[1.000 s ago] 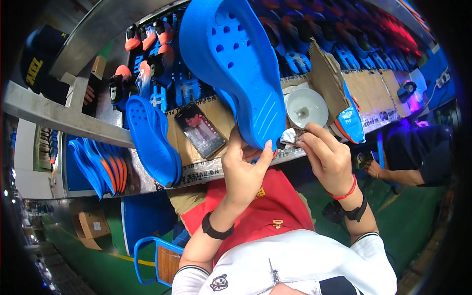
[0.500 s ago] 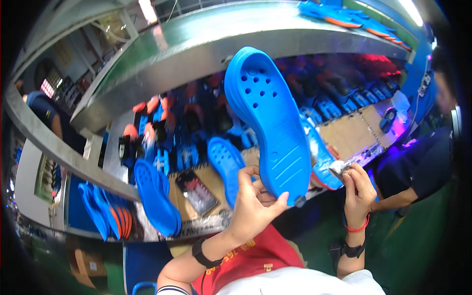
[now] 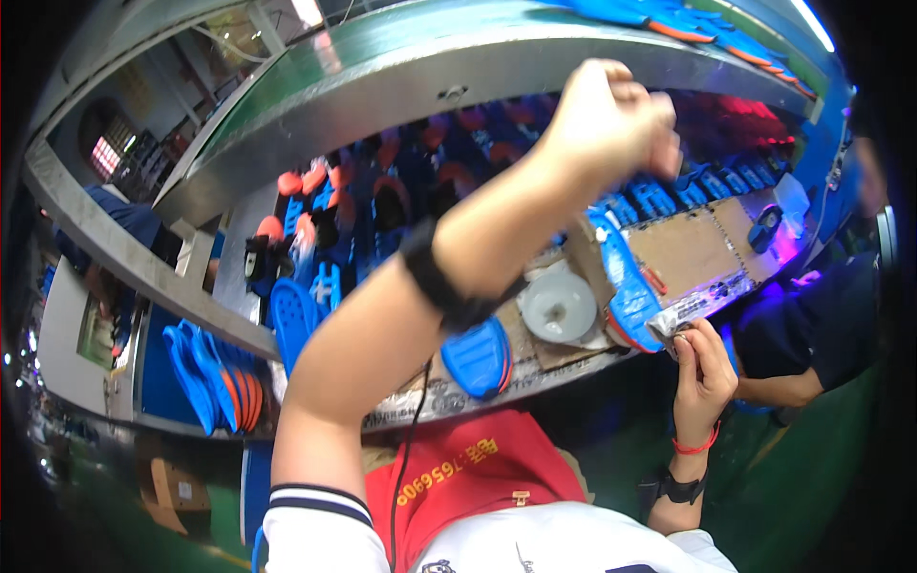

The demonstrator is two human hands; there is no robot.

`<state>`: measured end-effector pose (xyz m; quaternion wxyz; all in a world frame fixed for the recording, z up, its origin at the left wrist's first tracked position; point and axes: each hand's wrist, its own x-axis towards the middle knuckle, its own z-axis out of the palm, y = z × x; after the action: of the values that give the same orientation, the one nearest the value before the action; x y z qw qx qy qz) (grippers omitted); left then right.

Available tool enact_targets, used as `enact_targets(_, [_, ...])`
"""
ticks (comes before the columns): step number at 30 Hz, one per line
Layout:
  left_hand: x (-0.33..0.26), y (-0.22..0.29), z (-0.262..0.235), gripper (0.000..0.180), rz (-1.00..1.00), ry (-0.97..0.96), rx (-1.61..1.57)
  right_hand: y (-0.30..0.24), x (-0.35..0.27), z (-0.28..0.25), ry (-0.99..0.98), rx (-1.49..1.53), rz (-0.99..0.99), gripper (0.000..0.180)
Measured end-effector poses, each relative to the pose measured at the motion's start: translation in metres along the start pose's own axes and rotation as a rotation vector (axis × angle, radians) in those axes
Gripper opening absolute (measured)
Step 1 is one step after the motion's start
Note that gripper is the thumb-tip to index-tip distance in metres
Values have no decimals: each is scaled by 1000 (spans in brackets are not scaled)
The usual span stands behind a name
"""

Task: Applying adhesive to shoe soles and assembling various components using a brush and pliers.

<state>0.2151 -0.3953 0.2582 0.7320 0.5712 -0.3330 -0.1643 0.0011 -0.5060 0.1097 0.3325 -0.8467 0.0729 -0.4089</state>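
Note:
My left hand [image 3: 611, 119] is raised high in front of the curved metal upper shelf [image 3: 411, 81], with its fingers curled into a fist and nothing visible in it. A black band sits on that wrist. My right hand [image 3: 702, 368] is low at the bench's front edge, closed on a small silvery object [image 3: 669, 328]. Close to its left, a blue shoe sole [image 3: 626, 282] leans on edge against a cardboard piece. Another blue sole [image 3: 478, 358] lies flat on the bench under my left forearm.
A white round dish [image 3: 559, 306] sits on the bench between the two soles. Cardboard sheets [image 3: 693, 250] cover the bench to the right. Blue and orange soles stand in a rack [image 3: 215, 377] at the left. A person in dark blue [image 3: 812, 334] is at the right.
The large blue sole that my left hand held up is gone from it; the hand has risen to the upper shelf as a fist. My right hand has stayed low with the small object.

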Motion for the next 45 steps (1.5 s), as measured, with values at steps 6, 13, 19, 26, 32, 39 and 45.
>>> enact_targets(6, [-210, -39, -102, 55, 340, 596, 938, -11, -14, 37, -113, 63, -85, 12])
enact_targets(13, [-433, -69, -235, 49, -289, 1041, 1716, -25, -26, 77, -282, 82, -222, 14])
enact_targets(19, [-445, -64, -249, 41, -611, 1020, 1039, -19, -22, 111, -299, -57, -371, 17])
enact_targets(26, [-454, -68, -273, 17, -584, 916, 1179, -6, -13, 133, -394, -235, -324, 11])
enact_targets(32, [-433, -55, -253, 16, -543, 830, 1633, 6, -6, 147, -477, -280, -318, 11])
enact_targets(39, [-392, -20, -203, 28, -305, 1116, 669, 13, -3, 152, -498, -280, -289, 9])
enact_targets(45, [-357, -22, -151, 75, -179, 812, -151, 14, -1, 151, -546, -300, -323, 10])
